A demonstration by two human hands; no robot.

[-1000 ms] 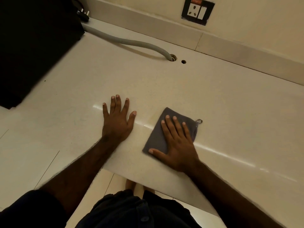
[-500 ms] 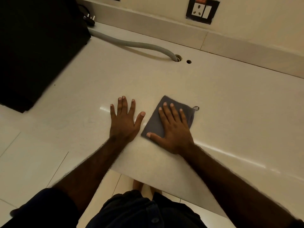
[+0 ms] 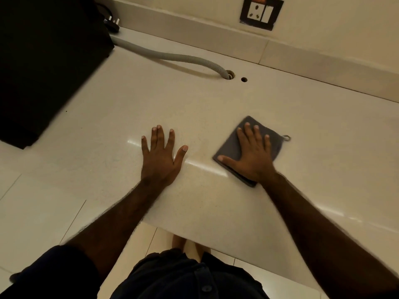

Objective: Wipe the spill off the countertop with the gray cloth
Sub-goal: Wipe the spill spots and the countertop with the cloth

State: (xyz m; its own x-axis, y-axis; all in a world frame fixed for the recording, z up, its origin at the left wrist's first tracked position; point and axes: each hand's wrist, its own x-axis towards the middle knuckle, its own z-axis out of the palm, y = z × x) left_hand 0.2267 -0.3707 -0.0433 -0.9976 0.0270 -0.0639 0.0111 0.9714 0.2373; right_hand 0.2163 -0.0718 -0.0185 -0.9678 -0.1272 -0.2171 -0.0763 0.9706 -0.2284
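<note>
Right hand (image 3: 253, 157) flat on gray cloth (image 3: 232, 145)

This is looking like a room in a home, maybe a kitchen. A pale stone desk (image 3: 216, 104) is running along a wall with a plug socket (image 3: 261, 12) (a gray hose (image 3: 172, 57) is going down a hole), and shiny floor tiles (image 3: 32, 212) are showing below.

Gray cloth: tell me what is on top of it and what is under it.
The right hand lies flat on the gray cloth, fingers straight. Around it shows only bare countertop. Whatever lies beneath the cloth, spill included, is covered and cannot be seen.
</note>
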